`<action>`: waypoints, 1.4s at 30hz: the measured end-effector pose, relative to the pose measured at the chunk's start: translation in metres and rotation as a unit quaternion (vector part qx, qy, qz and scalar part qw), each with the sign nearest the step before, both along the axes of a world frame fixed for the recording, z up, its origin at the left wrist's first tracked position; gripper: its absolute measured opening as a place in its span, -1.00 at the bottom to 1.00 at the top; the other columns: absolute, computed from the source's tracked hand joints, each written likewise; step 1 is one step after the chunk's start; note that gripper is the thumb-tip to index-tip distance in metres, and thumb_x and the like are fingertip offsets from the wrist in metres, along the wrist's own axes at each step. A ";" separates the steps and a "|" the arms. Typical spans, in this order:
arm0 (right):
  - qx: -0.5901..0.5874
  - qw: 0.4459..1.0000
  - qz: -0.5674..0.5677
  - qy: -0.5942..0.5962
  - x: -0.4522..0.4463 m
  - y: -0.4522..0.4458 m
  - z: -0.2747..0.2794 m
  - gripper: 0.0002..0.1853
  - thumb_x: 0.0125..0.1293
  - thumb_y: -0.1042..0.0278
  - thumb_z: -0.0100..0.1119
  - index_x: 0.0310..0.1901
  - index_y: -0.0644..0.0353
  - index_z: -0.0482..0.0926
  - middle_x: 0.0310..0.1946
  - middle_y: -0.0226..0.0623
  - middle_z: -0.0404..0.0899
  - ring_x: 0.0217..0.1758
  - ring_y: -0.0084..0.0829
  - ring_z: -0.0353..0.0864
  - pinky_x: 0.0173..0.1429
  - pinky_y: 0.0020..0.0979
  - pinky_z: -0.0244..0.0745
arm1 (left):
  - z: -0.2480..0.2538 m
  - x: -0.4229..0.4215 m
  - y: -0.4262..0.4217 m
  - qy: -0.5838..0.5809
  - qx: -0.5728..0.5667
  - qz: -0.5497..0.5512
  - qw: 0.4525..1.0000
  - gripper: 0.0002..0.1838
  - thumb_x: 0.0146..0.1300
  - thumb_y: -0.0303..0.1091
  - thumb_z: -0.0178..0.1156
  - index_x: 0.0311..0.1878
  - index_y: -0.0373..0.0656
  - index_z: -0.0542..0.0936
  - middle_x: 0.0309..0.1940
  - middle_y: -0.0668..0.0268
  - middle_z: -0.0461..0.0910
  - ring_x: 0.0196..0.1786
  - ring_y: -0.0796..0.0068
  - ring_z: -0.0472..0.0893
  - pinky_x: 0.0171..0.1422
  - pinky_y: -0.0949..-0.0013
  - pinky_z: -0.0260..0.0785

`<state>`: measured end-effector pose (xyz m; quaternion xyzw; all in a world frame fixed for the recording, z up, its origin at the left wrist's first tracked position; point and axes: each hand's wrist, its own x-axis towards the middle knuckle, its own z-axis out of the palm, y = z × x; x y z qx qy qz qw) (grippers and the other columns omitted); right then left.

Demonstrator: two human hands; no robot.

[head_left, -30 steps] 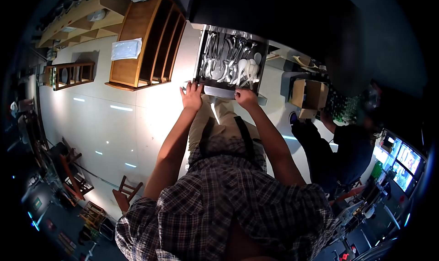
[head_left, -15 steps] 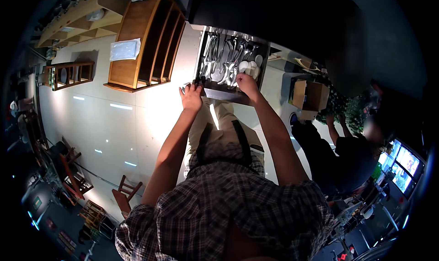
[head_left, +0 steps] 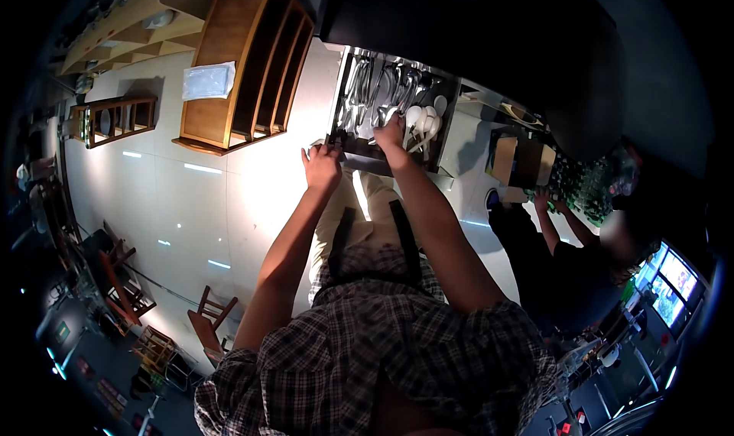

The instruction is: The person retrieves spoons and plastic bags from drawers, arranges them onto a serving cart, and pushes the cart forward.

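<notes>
Hands first on my head feed: left hand (head_left: 323,167) rests at the front left corner of the drawer (head_left: 367,163), fingers spread, grip apart. Right hand (head_left: 391,132) is just inside the front edge, fingers curled down at the metal cutlery (head_left: 358,84); I can't tell if that grip is clamped on a piece. Risk, my read: pieces overlap, so pulling one could drag neighbours or knock the white spoons (head_left: 414,115) just right of it. Spoons: pale, heaped, toward right edge. Cutlery: shiny, slender, crowded, running front to back edge.
</notes>
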<state>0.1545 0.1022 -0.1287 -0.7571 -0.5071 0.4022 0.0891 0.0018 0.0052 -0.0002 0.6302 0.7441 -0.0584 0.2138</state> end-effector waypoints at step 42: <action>-0.144 0.878 -0.147 0.431 0.012 -0.035 0.121 -0.88 0.21 0.35 0.20 -0.27 0.17 0.54 -0.42 -0.53 0.51 -0.41 -0.67 0.42 -0.34 -0.59 0.30 | 0.028 0.048 0.020 -0.342 0.173 0.039 0.923 -0.47 0.08 -0.62 -0.02 0.20 -0.23 0.32 -0.03 -0.03 0.47 -0.07 -0.03 0.51 -0.01 0.20 0.40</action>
